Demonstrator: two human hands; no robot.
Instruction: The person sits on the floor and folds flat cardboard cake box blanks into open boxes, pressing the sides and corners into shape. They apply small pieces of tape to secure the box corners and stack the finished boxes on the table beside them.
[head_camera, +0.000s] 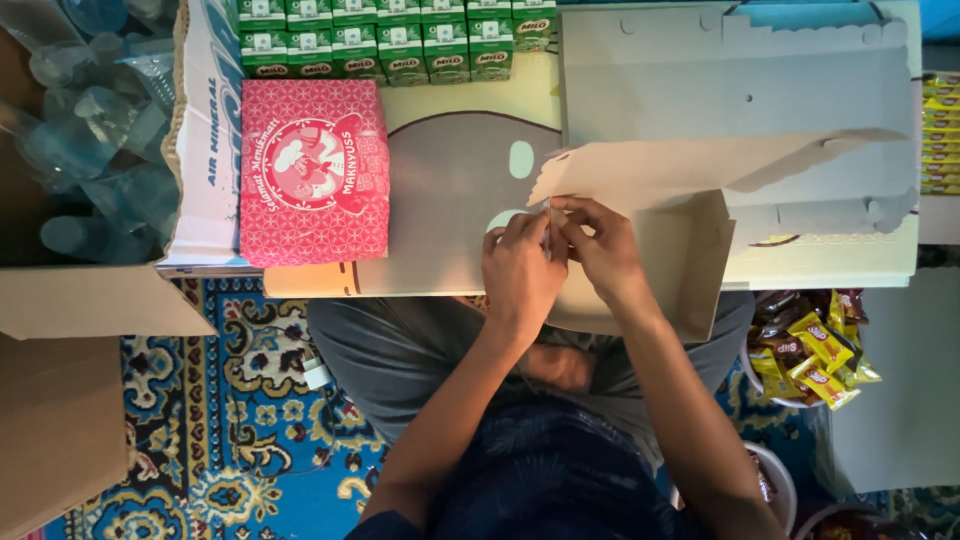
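A flat grey-brown cardboard box blank (690, 165) lies half folded on the low table (440, 190), one flap raised at a slant. My left hand (520, 270) and my right hand (598, 245) meet at the corner of that flap, fingertips pinched on the cardboard edge near the table's front. A folded pink patterned box (314, 172) sits to the left of my hands, apart from them. Behind it stands a row of small green drink cartons (395, 40).
Another flat grey blank (740, 70) lies at the back right. An open carton of clear water bottles (90, 130) stands at left, a plain cardboard box (60, 400) below it. Yellow and brown snack sachets (810, 350) fill a bowl at right. A patterned blue rug (250, 420) covers the floor.
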